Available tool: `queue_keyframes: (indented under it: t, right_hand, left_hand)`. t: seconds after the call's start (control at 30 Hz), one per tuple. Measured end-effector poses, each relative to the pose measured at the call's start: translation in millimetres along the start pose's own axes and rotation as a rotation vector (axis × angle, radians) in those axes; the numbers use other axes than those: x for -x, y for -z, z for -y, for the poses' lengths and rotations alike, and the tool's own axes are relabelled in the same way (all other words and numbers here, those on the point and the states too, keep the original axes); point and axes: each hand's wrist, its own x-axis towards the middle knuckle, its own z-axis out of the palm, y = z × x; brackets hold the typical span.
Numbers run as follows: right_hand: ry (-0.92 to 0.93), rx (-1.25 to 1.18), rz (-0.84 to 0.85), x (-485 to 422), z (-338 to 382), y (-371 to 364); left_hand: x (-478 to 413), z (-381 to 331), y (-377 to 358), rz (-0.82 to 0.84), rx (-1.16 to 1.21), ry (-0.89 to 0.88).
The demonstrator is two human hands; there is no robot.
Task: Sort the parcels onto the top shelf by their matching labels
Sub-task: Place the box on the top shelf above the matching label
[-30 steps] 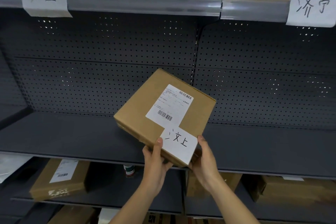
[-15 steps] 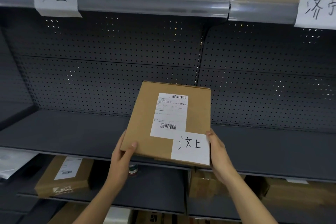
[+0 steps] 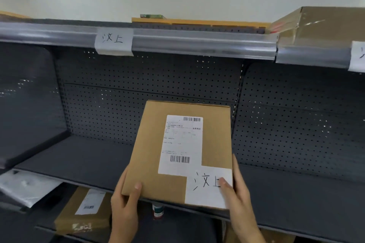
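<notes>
I hold a flat brown cardboard parcel [image 3: 150,156] in front of the middle shelf, its top face turned to me. It carries a printed shipping label and a white handwritten tag [image 3: 207,187] reading 汶上. My left hand [image 3: 125,201] grips its lower left corner, thumb on top. My right hand [image 3: 237,197] grips its lower right edge, thumb on the tag. Above, the top shelf's rail [image 3: 197,43] bears a matching 汶上 label [image 3: 113,40]. A second white label [image 3: 358,56] shows at the right edge, cut off.
A large taped brown box [image 3: 324,25] sits on the top shelf at right. A thin flat tan board [image 3: 197,21] lies further back there. The dark middle shelf [image 3: 79,156] spreads below. Lower shelves hold another labelled parcel [image 3: 85,213], a grey bag [image 3: 27,187] and a small bottle [image 3: 158,210].
My view has tilted up and shifted right, so the top shelf's surface shows. The parcel has turned from skewed to square and risen, and my hands have moved apart to its two lower corners.
</notes>
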Motion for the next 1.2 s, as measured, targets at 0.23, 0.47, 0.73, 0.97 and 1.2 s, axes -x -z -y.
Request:
queue_keyframes:
  t: [0.23, 0.47, 0.73, 0.97, 1.2]
  right_hand:
    - [0.221, 0.016, 0.051, 9.6, 23.0, -54.9]
    - [0.340, -0.027, 0.134, 6.9, 65.6, -103.0]
    - [0.495, -0.104, 0.208, -37.7, 144.8, -143.5]
    - [0.540, -0.004, 0.185, -89.1, 226.2, -163.7]
    - [0.294, 0.073, 0.112, -165.2, 288.3, -176.2]
  left_hand:
    - [12.5, -46.0, 32.5, -0.208, -0.155, -0.297]
    - [-6.4, -83.3, 87.3, -0.278, -0.061, -0.319]
    - [-69.7, -155.1, 102.8, -0.178, -0.034, -0.485]
    - [-139.8, -230.9, 85.5, -0.126, -0.049, -0.563]
    - [-216.8, -291.1, 55.8, -0.027, -0.178, -0.475]
